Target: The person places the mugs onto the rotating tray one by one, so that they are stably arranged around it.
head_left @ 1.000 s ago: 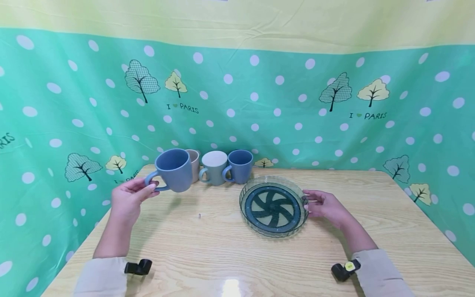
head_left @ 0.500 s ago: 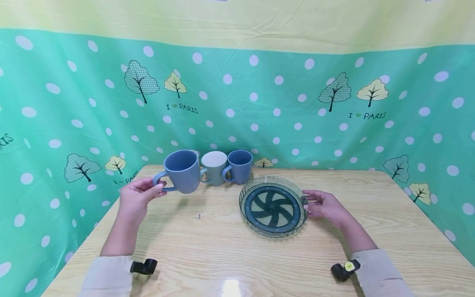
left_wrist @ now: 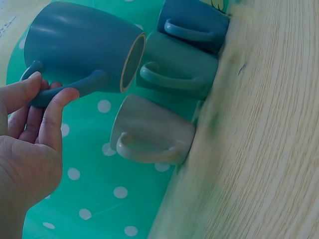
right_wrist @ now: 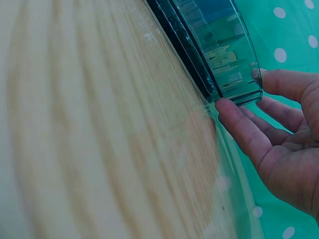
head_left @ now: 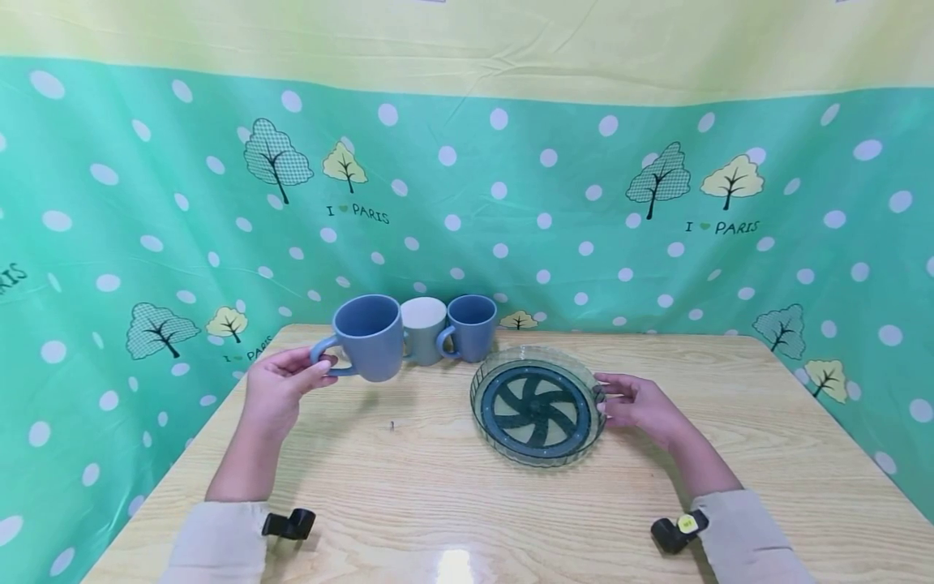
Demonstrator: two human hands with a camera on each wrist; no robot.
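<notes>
My left hand (head_left: 280, 389) holds a blue mug (head_left: 374, 341) by its handle, upright and lifted above the table. In the left wrist view, the thumb and fingers pinch the handle of this mug (left_wrist: 79, 45). My right hand (head_left: 638, 410) is at the right rim of a round clear tray (head_left: 540, 461) with a dark ring and swirled spokes. In the right wrist view, thumb and fingers hold the edge of the tray (right_wrist: 234, 64), which rests on the table.
Behind the lifted mug stand a grey-green mug (head_left: 425, 337) with a white inside and a darker blue mug (head_left: 473, 328). A beige mug (left_wrist: 152, 129) shows only in the left wrist view. A tiny dark speck (head_left: 392, 425) lies on the wooden table (head_left: 438, 503). A green dotted curtain (head_left: 511, 211) hangs behind.
My left hand has carried the blue mug to the right, so it now covers the beige mug and part of the grey-green one in the head view. Right hand and tray have stayed put.
</notes>
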